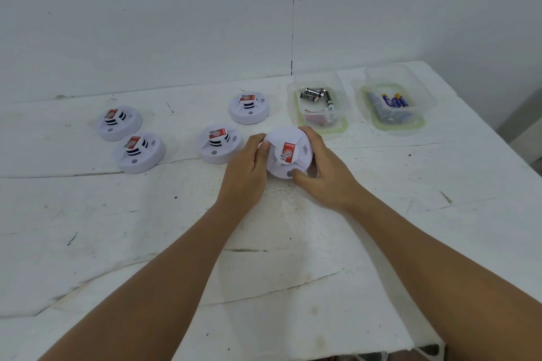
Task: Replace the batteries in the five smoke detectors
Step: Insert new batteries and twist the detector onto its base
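Note:
A white round smoke detector (286, 152) with a red label is tilted up off the table between both hands. My left hand (245, 168) grips its left edge, fingers curled round the rim. My right hand (321, 168) grips its right side, the thumb pressing near the grey button. Several more white detectors with red labels lie flat on the table: one at the far left (118, 122), one in front of it (139, 152), one in the middle (219, 143) and one further back (248, 108).
Two clear plastic containers stand at the back right of the white table (117, 228): the nearer-left one (318, 107) holds several black batteries, the right one (391, 104) holds blue batteries. A white wall rises behind. The table's right edge drops off at the far right.

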Demonstrator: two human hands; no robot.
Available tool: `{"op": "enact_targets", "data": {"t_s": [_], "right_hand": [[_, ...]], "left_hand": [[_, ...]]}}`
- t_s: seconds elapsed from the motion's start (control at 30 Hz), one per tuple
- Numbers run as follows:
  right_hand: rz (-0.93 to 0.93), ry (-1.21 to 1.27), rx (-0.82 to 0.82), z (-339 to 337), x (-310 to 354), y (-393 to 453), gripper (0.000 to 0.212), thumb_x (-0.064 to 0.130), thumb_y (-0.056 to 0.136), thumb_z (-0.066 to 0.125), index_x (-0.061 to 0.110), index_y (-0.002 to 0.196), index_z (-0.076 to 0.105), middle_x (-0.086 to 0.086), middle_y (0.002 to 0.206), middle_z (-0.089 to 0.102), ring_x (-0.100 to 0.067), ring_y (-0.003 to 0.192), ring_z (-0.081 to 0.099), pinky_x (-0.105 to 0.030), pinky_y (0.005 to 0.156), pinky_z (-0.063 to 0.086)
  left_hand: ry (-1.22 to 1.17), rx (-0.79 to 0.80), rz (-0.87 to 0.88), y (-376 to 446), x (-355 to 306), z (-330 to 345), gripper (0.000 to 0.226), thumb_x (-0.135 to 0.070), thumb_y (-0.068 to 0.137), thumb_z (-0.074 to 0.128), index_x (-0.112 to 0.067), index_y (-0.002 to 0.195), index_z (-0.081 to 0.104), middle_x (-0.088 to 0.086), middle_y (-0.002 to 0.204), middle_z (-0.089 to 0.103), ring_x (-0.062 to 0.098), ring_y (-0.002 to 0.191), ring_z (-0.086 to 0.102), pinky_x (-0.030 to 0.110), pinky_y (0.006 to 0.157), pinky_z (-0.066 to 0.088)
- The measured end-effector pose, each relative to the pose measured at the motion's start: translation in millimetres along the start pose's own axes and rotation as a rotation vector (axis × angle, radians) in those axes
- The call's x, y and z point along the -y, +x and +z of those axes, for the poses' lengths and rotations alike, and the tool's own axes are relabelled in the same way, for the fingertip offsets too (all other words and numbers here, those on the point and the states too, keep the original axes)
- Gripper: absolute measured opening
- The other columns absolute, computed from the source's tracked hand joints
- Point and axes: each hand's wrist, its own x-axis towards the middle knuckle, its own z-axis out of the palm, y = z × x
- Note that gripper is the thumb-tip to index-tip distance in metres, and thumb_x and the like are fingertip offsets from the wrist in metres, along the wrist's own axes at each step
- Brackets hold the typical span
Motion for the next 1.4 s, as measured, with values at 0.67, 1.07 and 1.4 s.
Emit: {"op": "enact_targets", "data": {"t_s": [0.67, 1.07, 1.4], "right_hand": [[0.0, -0.009, 0.016, 4.6, -9.1, 3.6, 0.08, 0.033, 0.086, 0.065, 0.035, 0.157, 0.028, 0.013, 0.137, 0.056, -0.016, 0.123, 0.058, -0.049, 0.098, 0.053], [-0.007, -0.019, 0.015, 6.0, -12.7, 6.3, 0.081, 0.035, 0.086, 0.065, 0.035, 0.157, 0.026, 0.012, 0.137, 0.057, -0.017, 0.122, 0.058, -0.05, 0.096, 0.054], [-0.016, -0.009, 0.017, 9.4, -14.5, 7.0, 0.081, 0.041, 0.083, 0.063, 0.039, 0.156, 0.027, 0.01, 0.13, 0.059, -0.023, 0.109, 0.062, -0.054, 0.089, 0.055]], "left_hand": [[0.049, -0.011, -0.004, -0.1, 1.8, 1.7, 0.031, -0.034, 0.113, 0.038, -0.023, 0.13, 0.062, -0.011, 0.112, 0.07, -0.003, 0.104, 0.061, 0.023, 0.084, 0.054], [0.053, -0.012, 0.003, 0.1, 2.8, 1.1, 0.032, -0.033, 0.113, 0.038, -0.021, 0.13, 0.062, -0.008, 0.113, 0.07, -0.001, 0.105, 0.061, 0.024, 0.084, 0.054], [0.052, -0.012, 0.009, -0.3, 2.9, 1.3, 0.031, -0.033, 0.113, 0.038, -0.021, 0.13, 0.062, -0.008, 0.111, 0.07, -0.001, 0.103, 0.061, 0.02, 0.081, 0.053]]}}
